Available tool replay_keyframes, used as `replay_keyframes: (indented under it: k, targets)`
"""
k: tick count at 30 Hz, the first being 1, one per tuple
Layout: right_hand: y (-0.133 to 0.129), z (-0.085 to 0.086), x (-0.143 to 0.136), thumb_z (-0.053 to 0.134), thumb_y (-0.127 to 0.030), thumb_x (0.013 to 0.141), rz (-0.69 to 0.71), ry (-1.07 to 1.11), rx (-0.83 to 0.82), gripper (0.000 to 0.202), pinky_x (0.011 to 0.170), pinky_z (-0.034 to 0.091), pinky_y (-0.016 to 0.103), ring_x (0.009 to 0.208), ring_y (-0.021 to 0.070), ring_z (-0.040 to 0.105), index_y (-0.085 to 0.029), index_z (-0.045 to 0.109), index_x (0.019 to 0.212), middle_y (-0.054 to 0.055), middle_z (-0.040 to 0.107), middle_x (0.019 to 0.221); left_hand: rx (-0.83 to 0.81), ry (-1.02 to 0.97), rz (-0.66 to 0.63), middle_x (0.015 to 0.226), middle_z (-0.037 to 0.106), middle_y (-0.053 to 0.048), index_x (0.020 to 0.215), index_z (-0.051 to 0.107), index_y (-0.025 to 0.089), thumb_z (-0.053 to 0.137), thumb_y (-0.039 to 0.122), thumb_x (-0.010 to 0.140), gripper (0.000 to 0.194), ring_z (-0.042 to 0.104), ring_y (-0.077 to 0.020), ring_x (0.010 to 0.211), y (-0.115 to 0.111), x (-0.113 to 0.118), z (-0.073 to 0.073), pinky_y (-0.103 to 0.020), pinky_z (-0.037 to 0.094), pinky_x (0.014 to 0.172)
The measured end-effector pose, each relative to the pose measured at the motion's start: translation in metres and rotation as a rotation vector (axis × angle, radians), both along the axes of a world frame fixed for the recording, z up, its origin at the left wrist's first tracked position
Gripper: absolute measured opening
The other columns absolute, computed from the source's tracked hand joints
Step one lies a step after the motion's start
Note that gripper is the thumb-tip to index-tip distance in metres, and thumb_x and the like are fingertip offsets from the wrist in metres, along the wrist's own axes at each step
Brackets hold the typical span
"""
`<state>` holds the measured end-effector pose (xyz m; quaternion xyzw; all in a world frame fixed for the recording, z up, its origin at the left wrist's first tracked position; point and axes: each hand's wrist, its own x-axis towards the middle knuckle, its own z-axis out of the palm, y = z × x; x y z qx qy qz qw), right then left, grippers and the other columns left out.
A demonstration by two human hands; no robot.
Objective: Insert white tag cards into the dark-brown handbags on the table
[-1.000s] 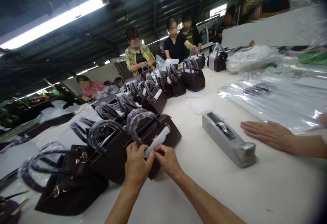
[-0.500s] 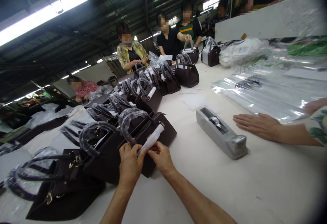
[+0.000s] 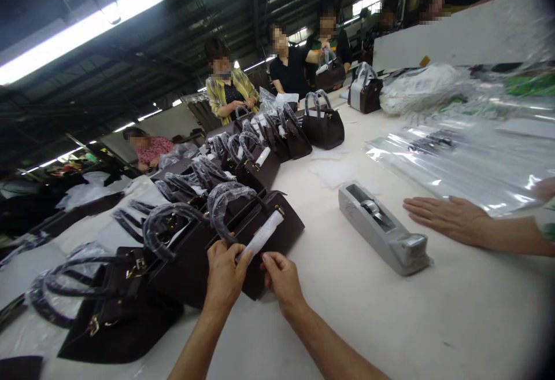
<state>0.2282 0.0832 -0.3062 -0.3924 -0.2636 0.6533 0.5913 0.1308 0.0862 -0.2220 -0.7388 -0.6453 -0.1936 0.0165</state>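
Observation:
White wrapping [image 3: 265, 234] lies as a strip across the front of a dark brown handbag [image 3: 288, 218] whose looped handles are wrapped in clear plastic. The fingers of my left hand [image 3: 226, 273] are closed on the lower left end of this strip. Just to its right, my right hand [image 3: 281, 279] is at the bag's lower front, a little apart from the strip, with thumb and fingertips pinched together; whether something small is between them cannot be made out. A grey tape dispenser [image 3: 384, 229] stands on the white table [image 3: 347, 316] to the right.
Several dark handbags [image 3: 117, 310] with wrapped handles fill the left and run toward the back. Another person's hand [image 3: 451, 218] rests flat at the right, beside clear plastic sheets [image 3: 468, 166]. Several people stand behind the table; one holds up a handbag [image 3: 330, 74].
My right hand has come away from the white strip, slightly right and down. My left hand still holds the strip. At the back, a person has lifted a handbag. The view has shifted slightly.

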Motion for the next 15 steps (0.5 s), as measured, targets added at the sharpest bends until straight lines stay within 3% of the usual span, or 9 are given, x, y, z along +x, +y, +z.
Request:
replay_keyframes:
  k: [3, 8, 12, 15]
  targets:
    - [-0.003, 0.002, -0.003, 0.062, -0.049, 0.068, 0.133, 0.123, -0.017, 0.035, 0.032, 0.019, 0.017, 0.034, 0.0041, 0.032, -0.015, 0.058, 0.074, -0.007, 0.045, 0.044, -0.005, -0.004, -0.004, 0.106, 0.05, -0.013, 0.079, 0.062, 0.018, 0.048, 0.035, 0.081, 0.022, 0.037, -0.0304, 0.11, -0.001, 0.002, 0.002, -0.051, 0.035, 0.096]
    - [0.002, 0.006, -0.012, 0.068, -0.052, 0.061, 0.201, 0.264, -0.021, 0.041, 0.031, 0.018, 0.014, 0.037, 0.003, 0.032, -0.016, 0.055, 0.075, -0.008, 0.044, 0.048, 0.022, -0.022, -0.035, 0.104, 0.052, -0.012, 0.081, 0.061, 0.019, 0.046, 0.033, 0.082, 0.021, 0.039, -0.03, 0.108, -0.004, -0.002, -0.003, -0.052, 0.037, 0.095]
    - [0.001, 0.005, -0.012, 0.071, -0.051, 0.059, 0.236, 0.302, -0.003, 0.047, 0.029, 0.017, 0.014, 0.035, 0.0028, 0.033, -0.016, 0.056, 0.087, -0.009, 0.044, 0.051, 0.109, -0.038, -0.104, 0.115, 0.048, -0.011, 0.099, 0.056, 0.02, 0.045, 0.028, 0.084, 0.02, 0.039, -0.0277, 0.111, -0.011, -0.012, -0.013, -0.05, 0.039, 0.096]
    - [0.0, 0.005, -0.013, 0.07, -0.05, 0.061, 0.24, 0.316, 0.023, 0.042, 0.029, 0.017, 0.014, 0.032, 0.0017, 0.031, -0.016, 0.055, 0.081, -0.01, 0.044, 0.049, 0.145, -0.051, -0.146, 0.12, 0.045, -0.011, 0.108, 0.051, 0.022, 0.044, 0.025, 0.084, 0.025, 0.039, -0.0266, 0.114, -0.014, -0.015, -0.019, -0.049, 0.04, 0.096]
